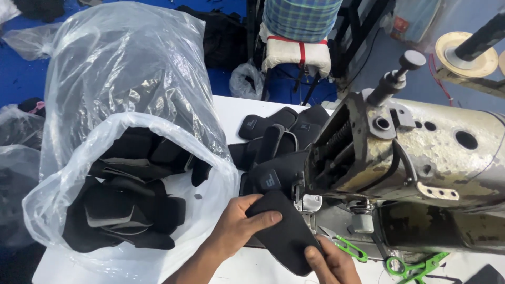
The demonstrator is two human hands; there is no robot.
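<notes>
Black padded fabric piece (284,231) gripped by left hand (236,226) and right hand (331,263), beside worn metal sewing machine (421,152); clear plastic bag (105,89) left.

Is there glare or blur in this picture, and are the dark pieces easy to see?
In the head view, light glares on the clear plastic bag; the black padded piece held by the left hand and right hand is sharp, yet its surface shows little detail; the sewing machine bends slightly towards the frame edge.
</notes>
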